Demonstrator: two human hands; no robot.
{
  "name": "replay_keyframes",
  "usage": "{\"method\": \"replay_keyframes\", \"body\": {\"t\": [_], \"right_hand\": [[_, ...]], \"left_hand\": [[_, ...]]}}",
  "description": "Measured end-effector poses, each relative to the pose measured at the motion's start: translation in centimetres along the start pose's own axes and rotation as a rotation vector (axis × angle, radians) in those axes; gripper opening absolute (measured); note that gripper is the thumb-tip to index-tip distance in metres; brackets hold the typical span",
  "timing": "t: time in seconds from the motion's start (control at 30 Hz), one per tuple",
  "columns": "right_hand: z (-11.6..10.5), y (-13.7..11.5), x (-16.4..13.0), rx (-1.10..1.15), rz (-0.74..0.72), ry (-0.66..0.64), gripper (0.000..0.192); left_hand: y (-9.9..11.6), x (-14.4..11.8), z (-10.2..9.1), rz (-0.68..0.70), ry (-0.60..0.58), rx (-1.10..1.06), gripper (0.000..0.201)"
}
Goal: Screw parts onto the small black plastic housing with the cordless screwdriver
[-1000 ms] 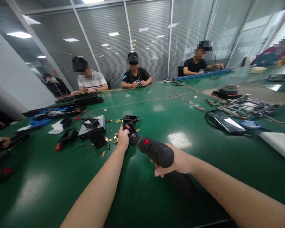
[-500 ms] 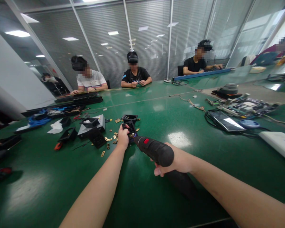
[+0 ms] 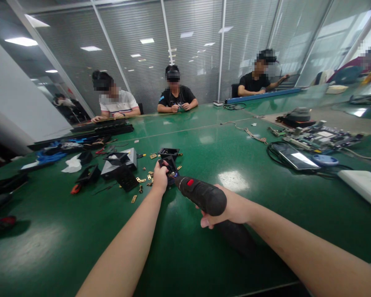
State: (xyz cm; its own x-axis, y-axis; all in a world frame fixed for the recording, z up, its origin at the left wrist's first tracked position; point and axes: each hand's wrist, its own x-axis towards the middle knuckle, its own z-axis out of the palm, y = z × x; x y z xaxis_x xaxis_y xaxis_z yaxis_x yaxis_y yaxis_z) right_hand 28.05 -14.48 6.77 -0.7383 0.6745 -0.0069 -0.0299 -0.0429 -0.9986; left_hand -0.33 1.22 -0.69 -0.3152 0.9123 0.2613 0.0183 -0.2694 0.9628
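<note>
Wrapped round the grip of a black cordless screwdriver (image 3: 200, 194) with a red switch is my right hand (image 3: 231, 206). The tool points away to the left, its tip at a small black plastic housing (image 3: 172, 166). My left hand (image 3: 160, 175) grips that housing, thumb on top. Whether the bit touches a screw is too small to tell. Just behind stands another black housing (image 3: 168, 152). Small brass plates (image 3: 134, 199) and fittings lie scattered left of my left hand.
More black housings (image 3: 89, 175) and a grey box (image 3: 132, 159) stand on the green table to the left. Circuit boards (image 3: 321, 137), a phone-like device (image 3: 297, 156) and a white case (image 3: 361, 187) lie to the right. Several people sit across the table.
My hands, the screwdriver and the housing hold almost the same position. Across the table on the right, a co-worker's hand has risen off the blue bar.
</note>
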Motion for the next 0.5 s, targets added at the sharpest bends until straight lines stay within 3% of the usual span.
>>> {"method": "replay_keyframes", "body": {"t": [0.5], "right_hand": [[-0.01,-0.40,-0.07,-0.028,0.029,0.002,0.048]], "left_hand": [[0.36,-0.11,0.07,-0.017,0.022,-0.017,0.029]]}}
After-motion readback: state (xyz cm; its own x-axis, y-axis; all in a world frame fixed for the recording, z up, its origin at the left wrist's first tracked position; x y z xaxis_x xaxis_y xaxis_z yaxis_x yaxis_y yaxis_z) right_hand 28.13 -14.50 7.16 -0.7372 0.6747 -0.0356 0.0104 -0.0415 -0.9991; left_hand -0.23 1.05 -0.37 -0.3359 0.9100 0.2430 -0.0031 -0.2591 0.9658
